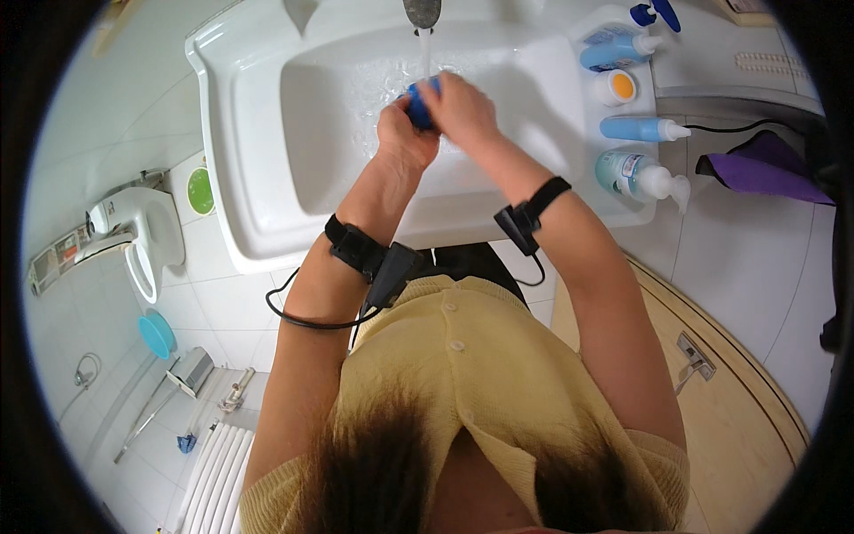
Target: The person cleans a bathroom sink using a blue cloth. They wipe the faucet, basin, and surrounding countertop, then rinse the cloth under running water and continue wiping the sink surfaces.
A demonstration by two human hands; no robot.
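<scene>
My left hand (405,135) is cupped around a small blue object (420,110) from below, over the basin of a white ceramic sink (427,230). My right hand (467,110) lies over the same object from the right; its fingers are motion-blurred. Between the fingers only part of the blue surface shows, so I cannot tell exactly what it is. Water (425,53) runs from a metal faucet (422,12) just beyond the hands and splashes in the basin.
On the sink's right ledge stand a blue bottle (610,57), a white jar with a yellow-orange lid (615,87), a slim blue bottle (634,128) and a pump bottle (630,175). A purple cloth (764,173) lies farther right. Cables hang from both wrist straps.
</scene>
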